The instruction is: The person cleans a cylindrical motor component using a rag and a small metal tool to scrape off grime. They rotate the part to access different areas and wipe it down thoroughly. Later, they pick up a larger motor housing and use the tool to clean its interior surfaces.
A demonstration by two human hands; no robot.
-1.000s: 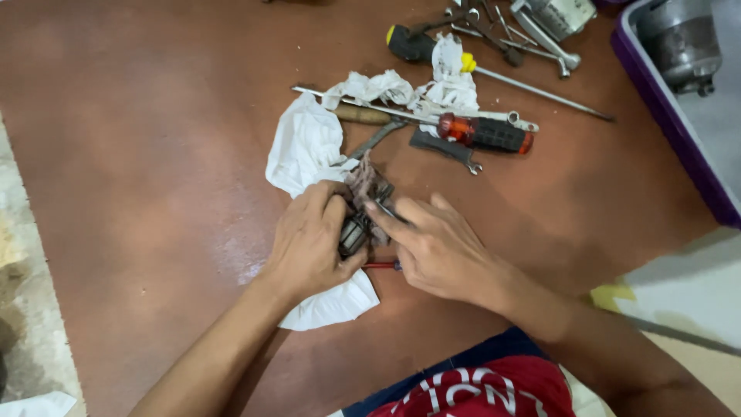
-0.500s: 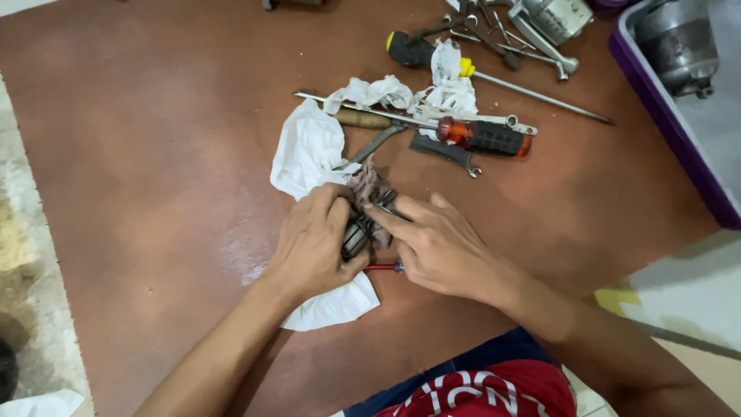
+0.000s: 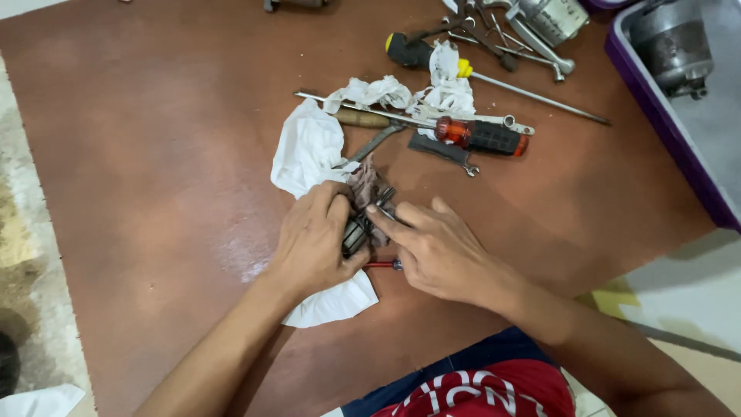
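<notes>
- Reddish-brown board serves as our table (image 3: 154, 154), laid over a pale floor; a purple bin (image 3: 671, 131) with a metal housing inside it sits at the far right.
- We take the small dark metal part (image 3: 356, 232) as our landmark: it lies near the middle of the board, on a white cloth (image 3: 309, 147).
- Our left hand (image 3: 312, 247) is clenched around the part; our right hand (image 3: 436, 247) pinches a thin metal piece touching the part's top, fingers (image 3: 386, 216) closed on it.
- Just below the part lies a slim red-handled tool (image 3: 382, 265).
- Beyond the part rest an orange-and-black screwdriver (image 3: 482, 137), a wooden-handled tool (image 3: 363, 118) and more wrenches.
- We judge the part stiff, dense for its size and likely greasy, so slippery; best gripped around its body, cloth under it.
- It looks dark, grimy, with ribbed or slotted edges; finer detail is hidden by our hands.
</notes>
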